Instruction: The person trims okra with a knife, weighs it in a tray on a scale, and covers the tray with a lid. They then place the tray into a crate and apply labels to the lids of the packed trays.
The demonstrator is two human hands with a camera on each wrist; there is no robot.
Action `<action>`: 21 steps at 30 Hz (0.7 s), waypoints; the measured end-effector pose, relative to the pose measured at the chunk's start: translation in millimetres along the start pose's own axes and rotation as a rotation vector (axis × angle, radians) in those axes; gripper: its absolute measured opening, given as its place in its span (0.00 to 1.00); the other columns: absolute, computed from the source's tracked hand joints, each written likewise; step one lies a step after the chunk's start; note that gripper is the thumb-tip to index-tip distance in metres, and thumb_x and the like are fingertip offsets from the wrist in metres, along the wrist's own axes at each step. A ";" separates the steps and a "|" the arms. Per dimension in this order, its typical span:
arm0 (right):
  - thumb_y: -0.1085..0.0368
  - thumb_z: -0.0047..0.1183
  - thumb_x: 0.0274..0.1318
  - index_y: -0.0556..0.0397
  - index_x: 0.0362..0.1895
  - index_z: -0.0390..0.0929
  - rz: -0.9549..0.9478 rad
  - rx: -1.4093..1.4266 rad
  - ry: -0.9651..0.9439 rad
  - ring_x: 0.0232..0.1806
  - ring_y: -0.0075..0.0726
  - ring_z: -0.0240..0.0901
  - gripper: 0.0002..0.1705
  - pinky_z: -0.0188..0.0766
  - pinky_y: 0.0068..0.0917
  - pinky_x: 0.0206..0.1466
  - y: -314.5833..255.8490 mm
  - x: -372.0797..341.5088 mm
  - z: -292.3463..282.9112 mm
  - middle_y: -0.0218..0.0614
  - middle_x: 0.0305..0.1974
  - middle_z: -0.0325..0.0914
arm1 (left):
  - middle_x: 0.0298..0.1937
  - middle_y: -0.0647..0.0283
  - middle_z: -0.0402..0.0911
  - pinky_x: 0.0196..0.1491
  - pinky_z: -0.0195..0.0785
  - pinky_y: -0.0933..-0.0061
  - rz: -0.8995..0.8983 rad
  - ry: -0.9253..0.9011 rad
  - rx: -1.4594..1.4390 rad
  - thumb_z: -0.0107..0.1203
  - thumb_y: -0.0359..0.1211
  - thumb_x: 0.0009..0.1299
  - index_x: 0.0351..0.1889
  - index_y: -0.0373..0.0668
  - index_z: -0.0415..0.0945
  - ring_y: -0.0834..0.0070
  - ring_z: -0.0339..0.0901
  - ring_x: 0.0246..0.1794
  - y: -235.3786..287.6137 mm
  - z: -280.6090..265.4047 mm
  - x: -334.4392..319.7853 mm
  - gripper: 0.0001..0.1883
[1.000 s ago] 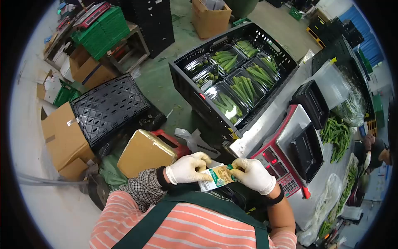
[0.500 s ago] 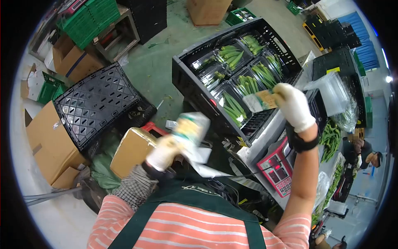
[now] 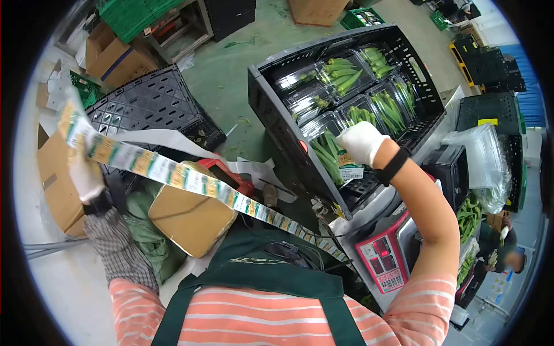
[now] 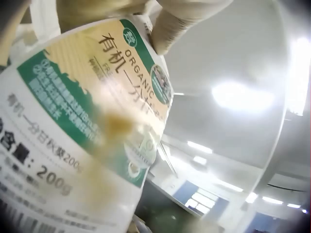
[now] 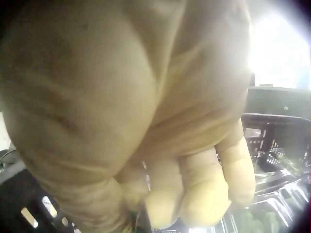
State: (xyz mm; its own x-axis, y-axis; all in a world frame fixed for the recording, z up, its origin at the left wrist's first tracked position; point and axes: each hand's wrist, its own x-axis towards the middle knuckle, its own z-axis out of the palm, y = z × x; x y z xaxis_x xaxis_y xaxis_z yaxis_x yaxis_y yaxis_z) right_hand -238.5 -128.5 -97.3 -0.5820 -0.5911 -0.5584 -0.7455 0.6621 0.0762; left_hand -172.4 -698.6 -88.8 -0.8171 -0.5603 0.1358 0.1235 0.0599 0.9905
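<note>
My gloved left hand point(image 3: 83, 173), blurred and stretched out to the left, grips the end of a long strip of printed labels point(image 3: 167, 171). In the left wrist view its fingers point(image 4: 170, 29) hold the top edge of a label point(image 4: 53, 121) reading "ORGANIC" and "200g". The strip slants down past the apron toward the scale. My gloved right hand point(image 3: 362, 144) is inside the black crate point(image 3: 277, 121), its fingers curled and pinching a single label point(image 3: 351, 172) against the nearest clear pack of okra point(image 3: 326, 155). The right palm hides the fingertips' contact in the right wrist view.
A red scale point(image 3: 381, 248) stands right of the crate. Clear lids point(image 3: 482, 153) and loose okra point(image 3: 468, 219) lie beyond it. A cardboard box point(image 3: 190, 216), a red-handled item point(image 3: 228, 176) and an upturned black crate point(image 3: 150, 104) are at the left. Another person point(image 3: 505, 254) is far right.
Both hands were together at the labels; they have parted. The left has drawn the label strip far left, and the right has carried one label over to the okra pack in the crate.
</note>
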 end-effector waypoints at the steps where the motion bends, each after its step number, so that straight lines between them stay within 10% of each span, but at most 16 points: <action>1: 0.70 0.50 0.41 0.49 0.26 0.79 -0.021 -0.051 -0.007 0.31 0.43 0.77 0.06 0.72 0.35 0.33 0.7 7.4 5.9 0.38 0.26 0.78 | 0.48 0.58 0.75 0.49 0.68 0.70 0.077 -0.067 0.198 0.47 0.29 0.69 0.50 0.32 0.68 0.71 0.74 0.45 -2.4 17.0 -25.6 0.14; 7: 0.66 0.52 0.39 0.46 0.21 0.76 -0.160 -0.087 0.141 0.27 0.40 0.76 0.01 0.70 0.35 0.30 14.3 46.3 50.0 0.33 0.22 0.75 | 0.42 0.61 0.79 0.47 0.67 0.77 -0.315 -0.474 0.058 0.53 0.23 0.63 0.44 0.32 0.74 0.78 0.75 0.42 0.8 131.9 -150.7 0.11; 11: 0.63 0.58 0.39 0.52 0.34 0.73 0.090 -0.084 0.257 0.32 0.43 0.74 0.14 0.69 0.37 0.37 13.9 38.4 45.9 0.40 0.29 0.73 | 0.41 0.61 0.79 0.47 0.66 0.78 -0.472 -0.764 -0.017 0.54 0.22 0.62 0.45 0.32 0.74 0.79 0.75 0.41 15.8 172.4 -190.0 0.13; 13: 0.60 0.61 0.40 0.57 0.41 0.72 0.259 0.219 0.482 0.33 0.40 0.74 0.23 0.70 0.34 0.38 17.0 18.4 4.8 0.41 0.32 0.74 | 0.40 0.61 0.80 0.45 0.67 0.78 -0.456 -0.877 -0.075 0.54 0.22 0.61 0.45 0.32 0.74 0.80 0.75 0.40 21.2 191.8 -198.5 0.13; 17: 0.57 0.60 0.44 0.61 0.42 0.73 0.007 1.394 0.190 0.37 0.43 0.75 0.24 0.71 0.32 0.39 -6.2 -37.9 -79.7 0.48 0.37 0.76 | 0.34 0.58 0.80 0.40 0.68 0.78 -0.161 -1.043 0.031 0.55 0.24 0.61 0.42 0.35 0.76 0.77 0.77 0.34 23.9 218.4 -201.0 0.11; 21: 0.63 0.53 0.49 0.55 0.30 0.76 -0.021 0.907 0.426 0.24 0.44 0.74 0.08 0.68 0.33 0.29 -47.6 -56.6 -79.2 0.45 0.22 0.74 | 0.52 0.51 0.73 0.51 0.65 0.70 0.136 -1.132 0.235 0.62 0.29 0.54 0.41 0.36 0.76 0.65 0.73 0.50 32.4 238.9 -197.9 0.16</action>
State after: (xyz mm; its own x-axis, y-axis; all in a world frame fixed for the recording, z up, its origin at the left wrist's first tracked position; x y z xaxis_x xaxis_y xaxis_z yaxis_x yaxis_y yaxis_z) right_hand -195.7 -163.1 -4.0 -0.7719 -0.6047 -0.1962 -0.3308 0.6455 -0.6884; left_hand -141.2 -388.4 -78.8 -0.8557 0.5136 0.0641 0.2380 0.2806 0.9298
